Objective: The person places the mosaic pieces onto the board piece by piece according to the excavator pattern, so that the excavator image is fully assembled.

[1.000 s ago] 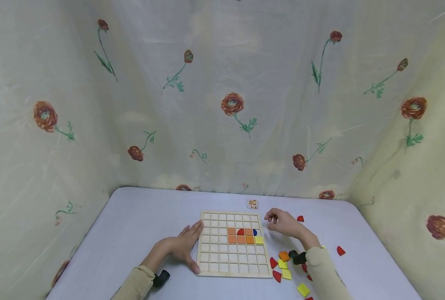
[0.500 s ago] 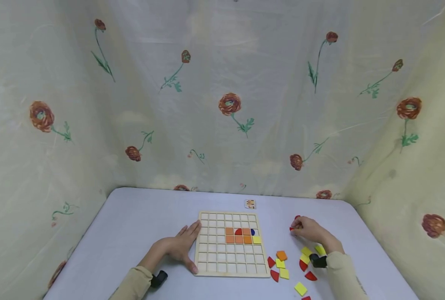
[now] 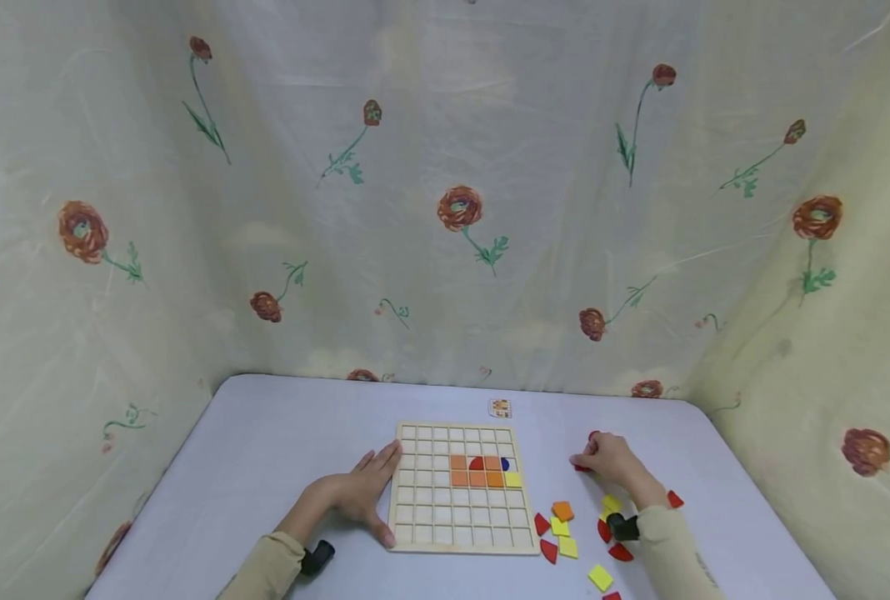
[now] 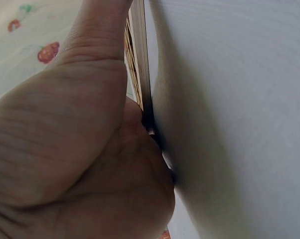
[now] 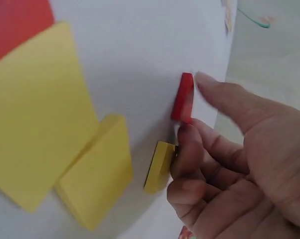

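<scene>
A wooden grid board lies on the table, with orange, red, blue and yellow pieces in some of its squares. My left hand rests against the board's left edge, fingers and thumb spread; the left wrist view shows its palm beside the board's side. Right of the board, my right hand is low over the table. In the right wrist view, its thumb and a curled finger pinch a red piece. Partly behind that hand lies another red piece. A yellow piece shows beside the curled fingers.
Loose red, yellow and orange pieces lie right of the board, among them an orange piece and a yellow square. A small picture card lies behind the board. Flowered curtain surrounds the table's back and sides.
My right hand has moved from beside the board's upper right to the red pieces farther right, then slightly back left with a red piece. My left hand has stayed on the board's edge.
</scene>
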The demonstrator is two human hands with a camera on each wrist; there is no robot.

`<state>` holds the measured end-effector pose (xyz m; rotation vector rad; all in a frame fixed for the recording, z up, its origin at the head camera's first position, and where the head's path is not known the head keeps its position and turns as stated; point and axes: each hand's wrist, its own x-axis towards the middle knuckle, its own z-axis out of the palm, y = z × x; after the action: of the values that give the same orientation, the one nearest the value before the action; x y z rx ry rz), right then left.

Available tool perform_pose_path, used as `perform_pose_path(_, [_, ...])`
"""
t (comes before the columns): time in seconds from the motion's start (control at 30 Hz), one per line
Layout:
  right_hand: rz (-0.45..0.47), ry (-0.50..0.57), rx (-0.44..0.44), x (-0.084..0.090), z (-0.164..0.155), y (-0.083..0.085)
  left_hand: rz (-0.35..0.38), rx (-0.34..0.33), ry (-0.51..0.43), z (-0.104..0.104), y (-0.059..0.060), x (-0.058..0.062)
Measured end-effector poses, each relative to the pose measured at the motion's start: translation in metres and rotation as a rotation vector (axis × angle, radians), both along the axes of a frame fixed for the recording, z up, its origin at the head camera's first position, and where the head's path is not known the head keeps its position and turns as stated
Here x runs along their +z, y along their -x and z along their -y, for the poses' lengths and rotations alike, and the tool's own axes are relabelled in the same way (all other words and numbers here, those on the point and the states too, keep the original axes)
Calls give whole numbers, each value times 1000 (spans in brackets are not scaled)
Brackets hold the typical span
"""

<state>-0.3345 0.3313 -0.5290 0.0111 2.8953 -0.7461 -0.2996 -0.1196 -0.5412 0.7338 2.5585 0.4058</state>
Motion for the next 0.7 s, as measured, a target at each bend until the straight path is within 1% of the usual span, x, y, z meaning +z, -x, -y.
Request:
perform_pose_path(0.07, [-9,13,16,1,-1,-1,3,-1,-2,0,0,1])
perform_pose_path(0.13, [-16,31,51,2,-2,-3,7,-4,-3,0,-1,1])
perform_pose_path(0.27, [-3,72,114,3,-4,-8,10,-2,-5,0,-2,2])
perform_pose_path(0.37, [15,82,110,2,-4,-10,8,-1,-4,1,-2,2])
perform_pose_path(0.63, [6,76,69,2,-2,-13,8,-8,-16,2,0,1])
perform_pose_path(0.7, [2,69,72,1,-2,-13,7,-10,-15,2,0,1])
